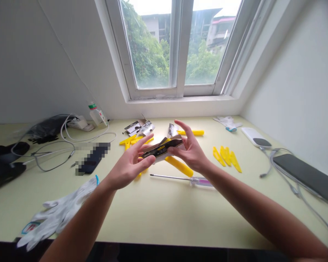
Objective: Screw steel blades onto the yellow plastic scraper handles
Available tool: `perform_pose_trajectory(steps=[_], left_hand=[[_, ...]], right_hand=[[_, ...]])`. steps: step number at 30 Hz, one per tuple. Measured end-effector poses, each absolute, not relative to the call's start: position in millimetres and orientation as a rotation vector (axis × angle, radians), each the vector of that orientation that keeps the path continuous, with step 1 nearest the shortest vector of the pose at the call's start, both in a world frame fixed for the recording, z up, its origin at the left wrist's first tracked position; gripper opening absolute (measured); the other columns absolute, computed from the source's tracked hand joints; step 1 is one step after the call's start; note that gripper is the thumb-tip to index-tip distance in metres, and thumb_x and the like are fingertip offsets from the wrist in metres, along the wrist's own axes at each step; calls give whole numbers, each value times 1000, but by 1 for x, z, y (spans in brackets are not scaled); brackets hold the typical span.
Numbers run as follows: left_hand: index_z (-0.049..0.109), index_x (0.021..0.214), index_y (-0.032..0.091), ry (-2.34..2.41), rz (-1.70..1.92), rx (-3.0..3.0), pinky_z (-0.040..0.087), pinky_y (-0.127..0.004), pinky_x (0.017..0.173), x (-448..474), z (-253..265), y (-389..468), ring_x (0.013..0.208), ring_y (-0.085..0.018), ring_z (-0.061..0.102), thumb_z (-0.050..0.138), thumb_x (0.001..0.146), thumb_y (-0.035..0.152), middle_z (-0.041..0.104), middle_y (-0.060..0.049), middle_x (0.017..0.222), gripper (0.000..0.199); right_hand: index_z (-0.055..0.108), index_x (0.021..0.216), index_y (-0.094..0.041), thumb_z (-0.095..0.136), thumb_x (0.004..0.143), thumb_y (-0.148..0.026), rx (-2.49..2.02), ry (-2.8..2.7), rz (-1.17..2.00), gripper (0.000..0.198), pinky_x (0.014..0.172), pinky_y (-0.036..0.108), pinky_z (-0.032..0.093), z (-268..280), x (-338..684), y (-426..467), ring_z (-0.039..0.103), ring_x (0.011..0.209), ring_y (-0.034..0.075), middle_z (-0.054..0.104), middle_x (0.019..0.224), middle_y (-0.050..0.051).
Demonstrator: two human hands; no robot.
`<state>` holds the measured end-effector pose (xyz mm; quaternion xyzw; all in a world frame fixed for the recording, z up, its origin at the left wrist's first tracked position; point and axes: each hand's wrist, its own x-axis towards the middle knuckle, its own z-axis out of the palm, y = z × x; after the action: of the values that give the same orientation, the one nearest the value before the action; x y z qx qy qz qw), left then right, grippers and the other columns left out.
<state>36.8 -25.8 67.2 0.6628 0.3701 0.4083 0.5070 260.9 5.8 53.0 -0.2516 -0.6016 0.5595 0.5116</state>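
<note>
Between my two hands a black printed cardboard package with a yellow mark is held above the table, its top edge lifted. My left hand grips its left end between thumb and fingers. At the right end, my right hand pinches it with the thumb in front and the index finger raised. Below it a yellow handle lies slanted on the table. In front of that is a screwdriver with a clear and purple handle. Yellow plastic pieces lie behind my left hand.
Opened cardboard packages and another yellow handle lie toward the window. Several flat yellow pieces sit to the right. White gloves, a dark phone, cables and a bottle are on the left; a power bank is far right.
</note>
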Motion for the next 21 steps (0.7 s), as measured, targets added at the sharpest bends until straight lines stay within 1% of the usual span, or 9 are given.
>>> perform_pose_trajectory(steps=[4, 7, 9, 12, 15, 17, 18, 20, 21], left_hand=[[67, 126, 21, 988, 1012, 1677, 58, -36, 77, 45, 81, -19, 97, -28, 70, 76, 79, 36, 71, -12, 114, 49], [76, 108, 19, 984, 1053, 1808, 56, -31, 73, 52, 90, -7, 88, -24, 70, 73, 81, 34, 74, -8, 101, 31], [77, 102, 19, 1001, 1070, 1883, 55, -30, 73, 56, 95, 4, 86, -23, 69, 72, 81, 34, 75, -7, 95, 26], [77, 98, 17, 1089, 1206, 1855, 55, -29, 70, 59, 102, 23, 80, -21, 68, 73, 79, 35, 75, -7, 93, 27], [70, 114, 19, 1128, 1340, 1663, 55, -26, 60, 62, 104, 49, 68, -17, 67, 75, 77, 32, 73, -5, 86, 39], [61, 127, 25, 1121, 1348, 1538, 55, -24, 56, 66, 102, 68, 60, -14, 65, 74, 76, 24, 69, -1, 79, 53], [60, 127, 27, 1122, 1330, 1481, 57, -25, 57, 69, 99, 78, 59, -13, 64, 73, 76, 20, 67, 1, 77, 53], [69, 110, 21, 1147, 1280, 1359, 60, -30, 62, 77, 91, 96, 61, -13, 64, 71, 77, 15, 65, -1, 77, 34], [72, 98, 17, 1162, 1257, 1316, 61, -34, 64, 83, 85, 105, 63, -14, 65, 70, 78, 15, 65, -3, 77, 21]], right_hand=[[25, 149, -36, 75, 80, -40, -639, -1525, 1266, 86, 85, 41, 58, 64, 259, 0, 68, 87, 21, 67, 92, 1], [26, 148, -36, 74, 80, -43, -660, -1552, 1189, 83, 81, 39, 58, 74, 261, 1, 67, 85, 21, 66, 90, 1], [26, 148, -35, 70, 83, -47, -676, -1576, 1138, 79, 78, 36, 57, 79, 270, 8, 66, 84, 20, 66, 93, 2], [30, 146, -31, 59, 90, -51, -757, -1644, 965, 67, 82, 37, 56, 80, 300, 35, 66, 95, 21, 66, 108, 7], [39, 142, -26, 51, 94, -47, -1135, -1785, 645, 53, 91, 40, 53, 68, 339, 76, 64, 106, 22, 64, 119, 10], [39, 144, -26, 58, 91, -37, -1463, -1862, 497, 58, 99, 45, 49, 53, 362, 107, 61, 114, 25, 62, 125, 11], [42, 143, -24, 65, 86, -31, -1525, -1876, 487, 63, 103, 47, 45, 45, 371, 121, 58, 117, 28, 61, 128, 12], [51, 137, -22, 72, 80, -24, -1637, -1905, 507, 60, 105, 48, 43, 27, 384, 145, 59, 116, 28, 61, 128, 14], [55, 132, -21, 71, 83, -26, -1688, -1913, 523, 53, 102, 47, 46, 18, 389, 155, 60, 113, 27, 62, 126, 14]])
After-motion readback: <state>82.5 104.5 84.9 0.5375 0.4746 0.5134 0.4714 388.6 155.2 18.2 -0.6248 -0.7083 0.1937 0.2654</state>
